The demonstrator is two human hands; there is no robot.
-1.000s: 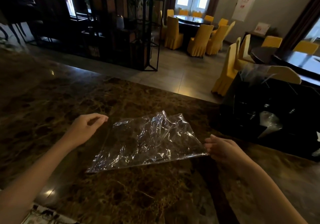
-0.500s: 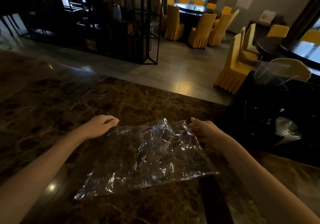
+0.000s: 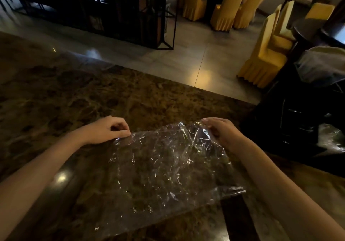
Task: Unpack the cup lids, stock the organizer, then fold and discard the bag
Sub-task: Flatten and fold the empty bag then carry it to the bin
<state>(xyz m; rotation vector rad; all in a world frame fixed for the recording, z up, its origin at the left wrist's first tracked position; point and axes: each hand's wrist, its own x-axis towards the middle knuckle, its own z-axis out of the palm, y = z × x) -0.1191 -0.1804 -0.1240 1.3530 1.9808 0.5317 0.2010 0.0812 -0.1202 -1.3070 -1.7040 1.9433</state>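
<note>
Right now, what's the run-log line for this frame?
stage: bag fold | bag: flat on counter, empty | left hand: pinches far-left corner | right hand: grips far-right corner

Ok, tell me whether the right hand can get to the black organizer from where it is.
Probably yes: the right hand pinches the bag's far corner, and the organizer sits just to its right with nothing between them.

We count one clear plastic bag (image 3: 168,168) on the marble counter (image 3: 74,99), with two hands at its far corners: one left hand (image 3: 107,129), one right hand (image 3: 223,133). Beyond the counter we count one black metal shelf (image 3: 112,11) and at least six yellow-covered chairs (image 3: 263,58).
</note>
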